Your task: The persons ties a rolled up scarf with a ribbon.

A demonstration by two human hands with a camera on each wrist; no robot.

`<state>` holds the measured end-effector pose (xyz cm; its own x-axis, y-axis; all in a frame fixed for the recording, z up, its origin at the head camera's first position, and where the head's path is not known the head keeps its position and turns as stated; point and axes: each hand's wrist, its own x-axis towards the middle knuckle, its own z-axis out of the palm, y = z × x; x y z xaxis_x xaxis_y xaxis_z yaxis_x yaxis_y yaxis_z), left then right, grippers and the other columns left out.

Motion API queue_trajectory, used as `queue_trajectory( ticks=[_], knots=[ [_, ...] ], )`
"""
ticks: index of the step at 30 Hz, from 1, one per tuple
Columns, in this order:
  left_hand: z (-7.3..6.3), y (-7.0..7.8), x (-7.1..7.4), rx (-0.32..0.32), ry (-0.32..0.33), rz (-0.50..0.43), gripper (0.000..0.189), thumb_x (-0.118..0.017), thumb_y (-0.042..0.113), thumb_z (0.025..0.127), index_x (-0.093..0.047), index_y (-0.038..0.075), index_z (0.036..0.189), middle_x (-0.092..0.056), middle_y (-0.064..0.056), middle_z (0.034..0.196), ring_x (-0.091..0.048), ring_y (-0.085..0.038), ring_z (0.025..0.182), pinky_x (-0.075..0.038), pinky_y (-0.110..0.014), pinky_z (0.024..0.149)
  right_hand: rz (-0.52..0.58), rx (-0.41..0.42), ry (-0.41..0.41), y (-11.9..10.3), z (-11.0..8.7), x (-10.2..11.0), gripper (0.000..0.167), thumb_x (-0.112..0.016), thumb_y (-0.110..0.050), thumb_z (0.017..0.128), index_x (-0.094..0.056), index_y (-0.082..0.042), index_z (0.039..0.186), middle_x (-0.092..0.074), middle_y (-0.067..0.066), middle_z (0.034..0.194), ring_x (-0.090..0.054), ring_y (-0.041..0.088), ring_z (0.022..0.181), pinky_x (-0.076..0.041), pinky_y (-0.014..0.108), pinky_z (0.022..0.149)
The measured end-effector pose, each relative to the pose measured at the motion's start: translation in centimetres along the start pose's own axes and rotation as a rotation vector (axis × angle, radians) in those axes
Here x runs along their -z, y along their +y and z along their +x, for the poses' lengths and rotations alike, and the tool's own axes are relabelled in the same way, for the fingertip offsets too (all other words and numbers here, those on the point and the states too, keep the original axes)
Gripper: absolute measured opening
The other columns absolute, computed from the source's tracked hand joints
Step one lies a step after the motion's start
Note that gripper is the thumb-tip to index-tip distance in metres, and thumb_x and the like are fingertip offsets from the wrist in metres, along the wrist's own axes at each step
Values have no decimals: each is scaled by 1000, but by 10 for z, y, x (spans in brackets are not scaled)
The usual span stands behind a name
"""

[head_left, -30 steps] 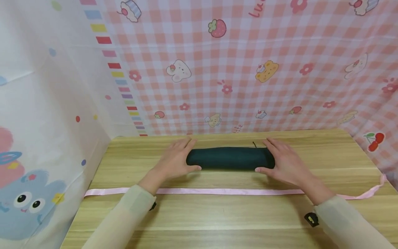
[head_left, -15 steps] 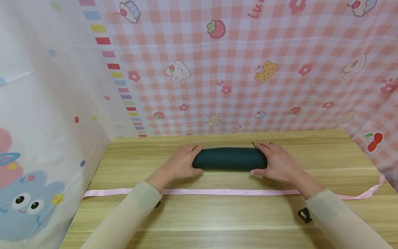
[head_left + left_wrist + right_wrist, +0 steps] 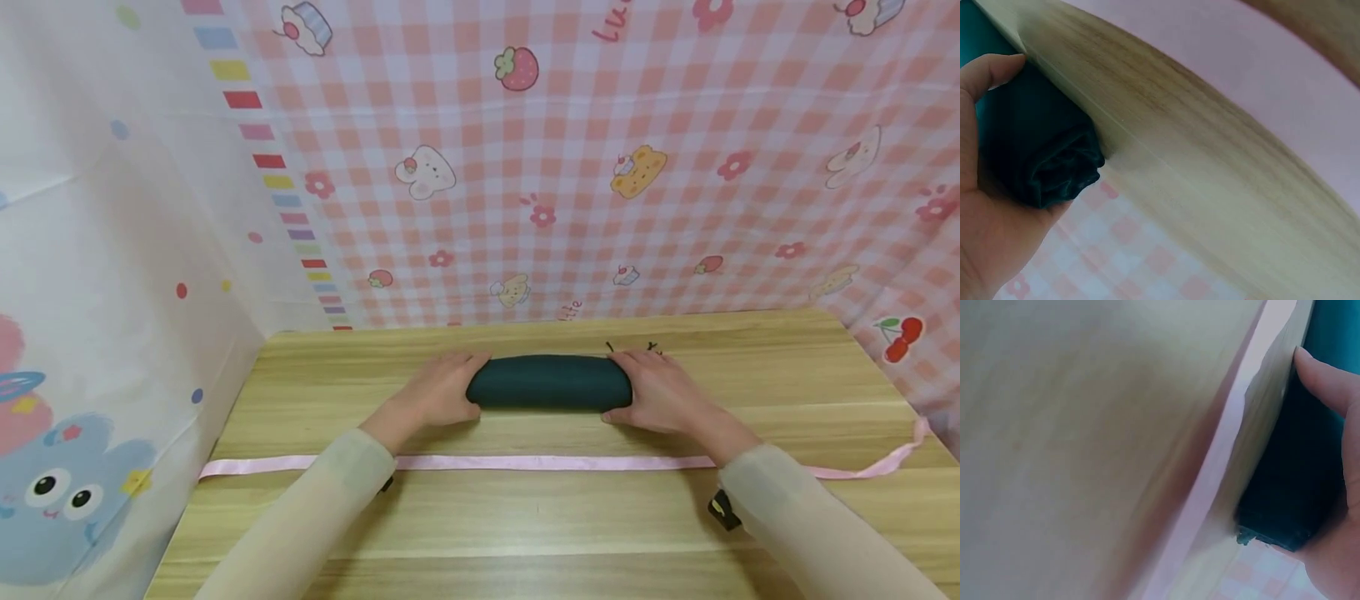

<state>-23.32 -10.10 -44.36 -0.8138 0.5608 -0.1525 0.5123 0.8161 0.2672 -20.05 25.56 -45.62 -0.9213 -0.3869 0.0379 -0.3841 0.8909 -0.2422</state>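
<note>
A rolled dark green cloth [image 3: 551, 383] lies crosswise on the wooden table, behind a long pink ribbon [image 3: 540, 462]. My left hand [image 3: 446, 392] grips its left end, the thumb in front and the fingers behind. At the other end my right hand [image 3: 660, 392] holds it the same way. In the left wrist view, folded layers show at the end of the cloth roll [image 3: 1063, 169] beside the palm. The right wrist view has the roll [image 3: 1291, 469] under my thumb, with a ragged edge at its end. My fingers behind the roll are mostly hidden.
Thin dark cord ends [image 3: 652, 347] stick out behind the roll near my right hand. The ribbon runs from the left table edge to the right one, passing under both forearms. A pink checked cloth [image 3: 480, 208] hangs behind the wooden table [image 3: 540, 533].
Both hands have moved inward, the right one farther to the left. The roll's visible length between them is shorter. More dark cord shows behind my right hand.
</note>
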Motion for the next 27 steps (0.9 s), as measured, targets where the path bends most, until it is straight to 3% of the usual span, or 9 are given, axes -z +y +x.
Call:
queue_trajectory(
  ticks=[15,22,27],
  knots=[
    [10,-4,-4,-5,29,-13,81,-82,16,83,-47,7,155,-55,-12,152,-49,-33,141,-37,-49,119,40,-42,-33,1,15,0,74,-82,-24,80,-57,5,143,-60,30,139,-53,50,130,-42,66,107],
    [14,-3,-4,-14,51,-11,74,-81,6,80,-53,4,148,-61,-13,143,-56,-33,133,-42,-48,115,57,-32,42,2,19,-2,60,-83,-16,75,-66,6,128,-69,24,123,-64,43,112,-51,60,97],
    [15,-3,-3,-30,70,-4,66,-78,-2,79,-58,3,142,-67,-14,134,-62,-34,124,-48,-46,109,69,-44,52,1,19,-2,56,-82,-14,75,-68,5,126,-71,22,119,-67,40,104,-53,59,92]
  ],
)
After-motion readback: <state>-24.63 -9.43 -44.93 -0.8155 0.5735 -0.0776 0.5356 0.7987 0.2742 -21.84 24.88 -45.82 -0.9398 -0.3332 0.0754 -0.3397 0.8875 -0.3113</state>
